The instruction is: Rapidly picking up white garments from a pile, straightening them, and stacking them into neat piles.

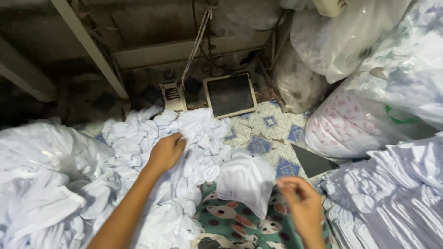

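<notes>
Head view: the left hand (167, 151) pinches a crumpled white cloth piece atop the soft heap (152, 152) left of the pedal (230, 94). The right hand (302, 200), fingers curled, grips the edge of a limp white piece (247, 180) over patterned fabric (235, 221). Glossy plastic bags (350, 41) bulge right of the pedal; folded whites (397, 193) stack below them.

Two bare forearms, left hand (167, 151), right hand (302, 203), no sleeves.
</notes>
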